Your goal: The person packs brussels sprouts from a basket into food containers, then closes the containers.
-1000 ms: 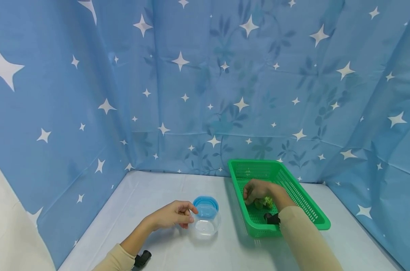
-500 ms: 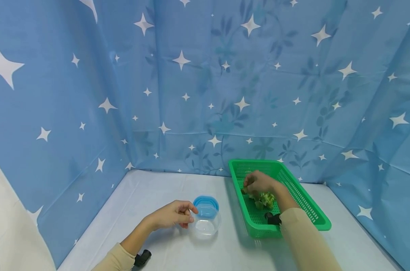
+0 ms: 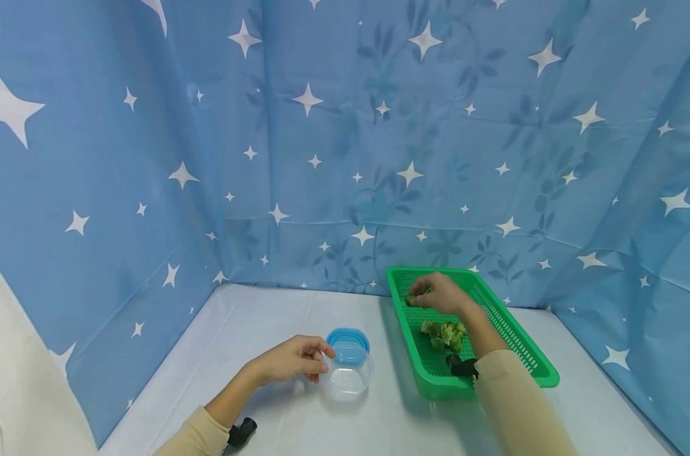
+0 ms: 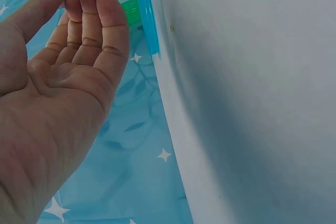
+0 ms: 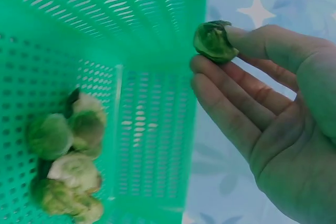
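Observation:
My right hand (image 3: 440, 293) pinches a small green Brussels sprout (image 5: 216, 42) between thumb and fingertips, over the far left part of a green basket (image 3: 544, 375). Several more sprouts (image 3: 447, 334) lie piled on the basket floor; some look pale and yellowish in the right wrist view. My left hand (image 3: 296, 361) is at the left edge of a clear plastic bowl (image 3: 345, 383), its thumb at the rim and the fingers along the outer wall. Right behind the clear bowl is a blue container (image 3: 348, 335), partly seen through it.
A white cloth covers the table (image 3: 253, 316), and a blue starry curtain (image 3: 345, 158) hangs behind it. The basket's tall slotted walls surround the sprouts. Black wrist devices (image 3: 242, 432) sit beneath both forearms. A tiny crumb (image 4: 171, 28) lies near the blue container.
My right hand has lifted a sprout out of the pile and moved toward the basket's far left, uncovering the other sprouts. My left hand and the bowl have stayed in place.

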Motion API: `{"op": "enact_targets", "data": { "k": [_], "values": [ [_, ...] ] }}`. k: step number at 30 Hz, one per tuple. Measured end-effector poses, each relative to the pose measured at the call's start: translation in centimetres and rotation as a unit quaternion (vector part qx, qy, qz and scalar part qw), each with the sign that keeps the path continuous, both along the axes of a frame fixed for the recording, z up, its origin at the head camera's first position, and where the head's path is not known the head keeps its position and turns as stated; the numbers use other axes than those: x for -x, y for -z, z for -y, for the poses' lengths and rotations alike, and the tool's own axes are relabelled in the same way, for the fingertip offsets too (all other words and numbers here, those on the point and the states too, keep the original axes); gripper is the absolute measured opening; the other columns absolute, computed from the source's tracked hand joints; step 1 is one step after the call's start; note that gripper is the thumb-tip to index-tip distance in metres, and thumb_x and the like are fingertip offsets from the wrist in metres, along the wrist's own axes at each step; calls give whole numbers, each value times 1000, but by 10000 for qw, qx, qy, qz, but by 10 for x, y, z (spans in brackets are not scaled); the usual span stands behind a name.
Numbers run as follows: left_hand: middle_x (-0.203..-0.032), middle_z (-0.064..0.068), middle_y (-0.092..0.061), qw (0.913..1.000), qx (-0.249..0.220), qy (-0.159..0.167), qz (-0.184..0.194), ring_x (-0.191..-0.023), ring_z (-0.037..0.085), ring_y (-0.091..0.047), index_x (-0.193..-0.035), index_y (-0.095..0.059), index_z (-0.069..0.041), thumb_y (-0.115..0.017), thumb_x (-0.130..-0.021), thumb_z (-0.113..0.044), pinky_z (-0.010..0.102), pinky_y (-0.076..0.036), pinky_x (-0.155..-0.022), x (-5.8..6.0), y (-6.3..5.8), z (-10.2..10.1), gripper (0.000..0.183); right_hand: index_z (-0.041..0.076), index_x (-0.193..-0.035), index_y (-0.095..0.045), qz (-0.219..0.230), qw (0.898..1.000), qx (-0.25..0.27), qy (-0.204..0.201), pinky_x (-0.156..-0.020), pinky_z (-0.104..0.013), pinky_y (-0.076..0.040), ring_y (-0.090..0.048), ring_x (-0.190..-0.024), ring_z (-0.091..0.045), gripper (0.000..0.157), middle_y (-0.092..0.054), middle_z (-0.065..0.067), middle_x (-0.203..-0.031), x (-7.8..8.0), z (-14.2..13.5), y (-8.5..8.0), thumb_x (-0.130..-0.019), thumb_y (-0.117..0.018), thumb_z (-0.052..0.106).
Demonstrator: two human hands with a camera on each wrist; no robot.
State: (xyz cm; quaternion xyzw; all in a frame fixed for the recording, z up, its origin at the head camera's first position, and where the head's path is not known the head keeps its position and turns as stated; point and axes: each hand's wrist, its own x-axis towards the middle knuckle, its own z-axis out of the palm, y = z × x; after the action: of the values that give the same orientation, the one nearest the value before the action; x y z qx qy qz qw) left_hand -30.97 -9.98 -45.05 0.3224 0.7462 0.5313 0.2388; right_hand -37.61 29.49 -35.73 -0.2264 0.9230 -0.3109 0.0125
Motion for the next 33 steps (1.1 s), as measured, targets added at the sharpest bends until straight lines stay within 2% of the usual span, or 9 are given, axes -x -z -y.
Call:
{"op": "enact_targets", "data": {
  "k": [9,15,19,25,33],
  "values": [
    [-103,32,-67,9997,-17,-254,-9,-84,21,-70,-124,-66,4,-67,-103,-15,41,-62,-82,0,1,0,29,4,-119,-74,-650,9973,311,144,-80,-43,-61,-74,-100,-30,22,-74,-15,-111,-20,27,-28,-99,-72,13],
    [-104,25,-71,9987,-152,-482,96,-84,19,-71,-121,-68,7,-69,-101,-15,39,-63,-81,1,3,2,29,8,-114,-76,-1049,9928,574,87,-77,-38,-63,-75,-95,-25,17,-76,-12,-110,-41,49,-39,-98,-74,12],
    [-104,17,-75,9983,-229,-520,126,-84,18,-74,-120,-70,7,-72,-100,-17,38,-63,-80,4,6,5,32,9,-114,-75,-1192,9897,799,9,-78,-37,-64,-75,-96,-24,18,-76,-10,-111,-54,60,-39,-97,-74,9],
    [-100,7,-79,9978,-262,-603,-13,-83,17,-75,-119,-73,6,-76,-97,-19,36,-64,-79,6,9,9,33,12,-118,-75,-1064,9892,1004,18,-82,-38,-64,-76,-100,-22,20,-75,-8,-116,-68,71,-32,-98,-74,11],
    [-98,3,-79,9979,-298,-567,15,-82,15,-74,-119,-73,6,-76,-97,-20,36,-64,-79,8,12,6,34,11,-117,-74,-1254,9835,1302,-27,-82,-30,-63,-75,-97,-19,21,-76,-6,-111,-83,76,-19,-96,-75,10]
  ]
}}
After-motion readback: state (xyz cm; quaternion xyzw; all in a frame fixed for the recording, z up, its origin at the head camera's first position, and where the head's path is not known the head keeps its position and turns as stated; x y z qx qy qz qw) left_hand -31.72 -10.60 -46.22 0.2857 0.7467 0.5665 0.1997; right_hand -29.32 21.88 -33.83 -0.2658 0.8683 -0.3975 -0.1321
